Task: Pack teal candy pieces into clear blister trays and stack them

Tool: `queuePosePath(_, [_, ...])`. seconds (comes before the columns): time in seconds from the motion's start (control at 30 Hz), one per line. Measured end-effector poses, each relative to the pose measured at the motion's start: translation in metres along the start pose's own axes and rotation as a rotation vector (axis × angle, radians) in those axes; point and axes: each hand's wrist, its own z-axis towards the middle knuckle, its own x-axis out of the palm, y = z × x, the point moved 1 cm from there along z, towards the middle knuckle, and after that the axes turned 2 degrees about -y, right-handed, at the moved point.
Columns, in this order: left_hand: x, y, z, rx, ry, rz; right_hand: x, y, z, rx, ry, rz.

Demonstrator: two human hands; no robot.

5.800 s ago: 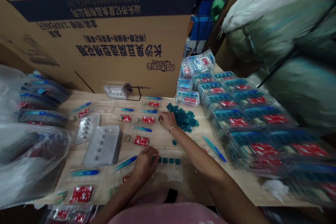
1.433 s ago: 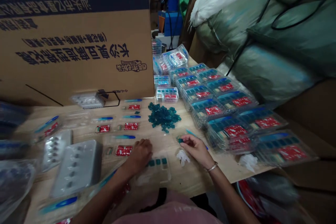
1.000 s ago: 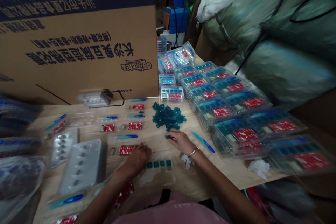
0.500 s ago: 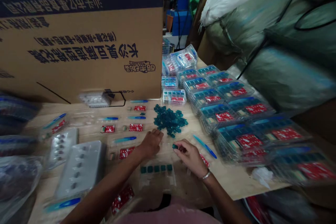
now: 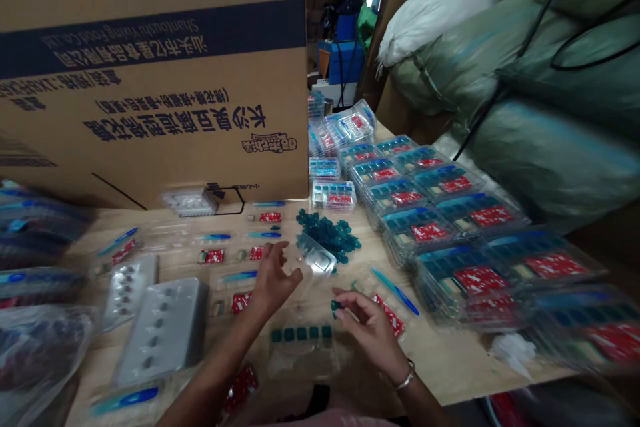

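My left hand (image 5: 273, 277) is lifted above the wooden table (image 5: 450, 360) and grips the edge of a clear plastic blister tray (image 5: 314, 260), tilted up next to the pile of teal pieces (image 5: 330, 235). My right hand (image 5: 364, 320) pinches one small teal piece (image 5: 335, 307) between thumb and fingers. Just below both hands lies another clear tray (image 5: 300, 347) with a row of several teal pieces in its slots.
A big cardboard box (image 5: 150, 80) stands at the back. Stacks of filled blister packs (image 5: 450, 227) cover the right side. Grey moulded trays (image 5: 160, 327) lie at the left, with blue sticks (image 5: 397, 290) and red packets (image 5: 387, 313) scattered about. Large green sacks (image 5: 525, 80) are piled at the right.
My left hand has left the table by the teal pile and raised a clear tray. My right hand has drawn slightly nearer with the teal piece still pinched.
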Motion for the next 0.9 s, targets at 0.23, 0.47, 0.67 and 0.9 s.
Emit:
queuePosePath(0.23, [0.021, 0.013, -0.062, -0.524, -0.267, -0.581, 0.024, 0.023, 0.030, -0.254, 0.018, -0.144])
queuePosePath(0.47, [0.004, 0.036, -0.046, -0.363, -0.069, -0.213, 0.008, 0.003, 0.082, -0.262, 0.294, -0.355])
queuePosePath(0.67, [0.001, 0.026, -0.040, -0.225, 0.235, 0.588, 0.007, -0.004, 0.090, -0.446, 0.245, -0.634])
queuePosePath(0.9, [0.007, 0.018, -0.052, 0.252, 0.475, 0.582, -0.022, -0.010, 0.050, -0.326, 0.078, -0.661])
